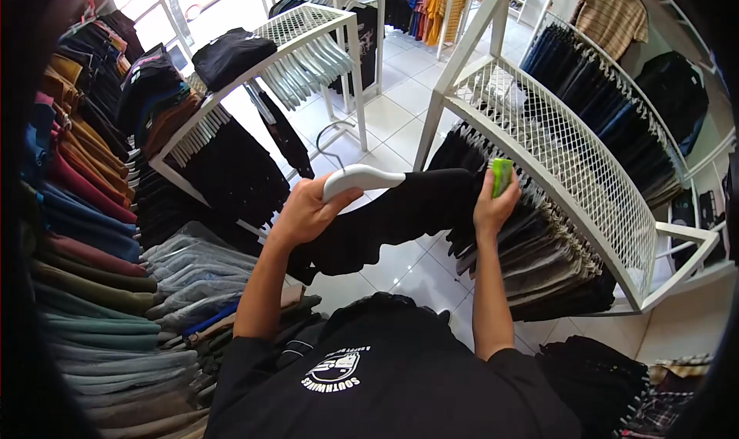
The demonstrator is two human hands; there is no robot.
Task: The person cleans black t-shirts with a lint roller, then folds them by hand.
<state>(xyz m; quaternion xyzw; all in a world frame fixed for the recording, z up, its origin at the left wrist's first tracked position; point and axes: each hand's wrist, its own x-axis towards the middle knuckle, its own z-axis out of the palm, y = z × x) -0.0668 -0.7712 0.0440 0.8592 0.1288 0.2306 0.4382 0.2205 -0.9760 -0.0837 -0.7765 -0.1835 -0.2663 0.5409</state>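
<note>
My left hand (299, 217) is closed around one end of a white hanger (368, 179), whose metal hook points up and away from me. From the hanger a black garment (385, 225) stretches sideways in front of my body towards my right hand (496, 212). That hand is raised and closed on a small bright green object (502, 174), held upright between thumb and fingers; its exact kind is unclear. The far end of the black garment reaches right beside my right fingers, overlapping the dark clothes on the rack behind.
A white rack with a mesh top (570, 131) stands close on my right, full of hanging trousers (546, 258). Folded black clothes (231, 58) lie on another rack ahead, beside white hangers (308, 69). Coloured shirts (85, 250) hang along my left. White tiles (389, 119) cover the floor.
</note>
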